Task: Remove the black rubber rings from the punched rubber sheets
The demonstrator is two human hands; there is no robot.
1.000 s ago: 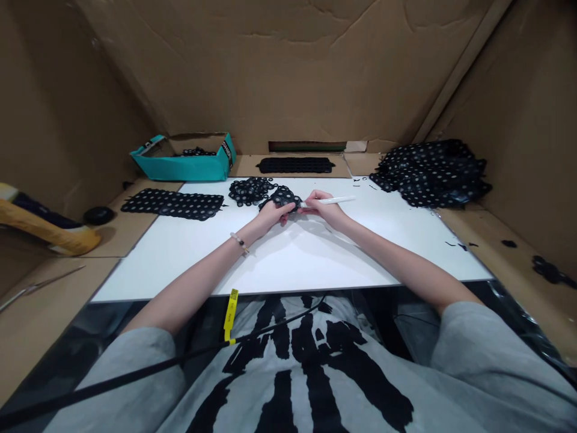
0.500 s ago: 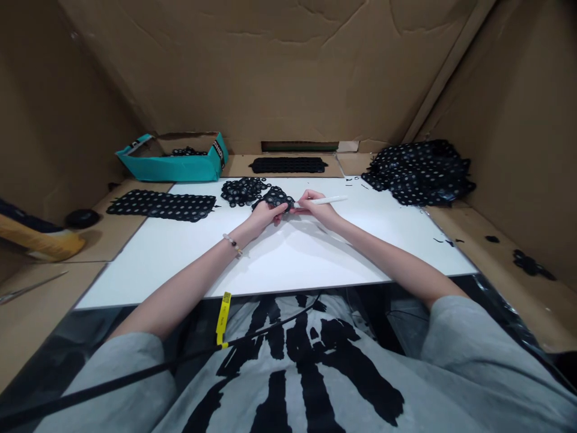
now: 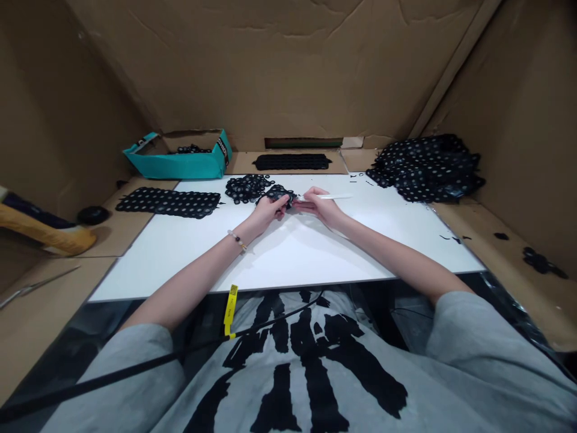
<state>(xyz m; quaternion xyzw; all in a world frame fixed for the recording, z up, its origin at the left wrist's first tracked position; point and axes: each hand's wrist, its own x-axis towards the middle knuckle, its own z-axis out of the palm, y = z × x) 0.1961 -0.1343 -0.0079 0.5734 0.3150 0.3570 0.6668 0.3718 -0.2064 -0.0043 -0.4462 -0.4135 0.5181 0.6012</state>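
My left hand is closed on a small black perforated sheet piece, held just above the white board. My right hand grips a thin white pen-like tool, whose tip meets the piece's right edge. Both hands are close together near the board's far middle. A heap of loose black rings lies just left of the piece.
A flat black perforated sheet lies at the left. A teal box stands at the back left, another black sheet at the back middle, a big pile of sheets at the right. Cardboard walls enclose the space.
The hands stay together on the piece and tool; only the camera view has shifted a little.
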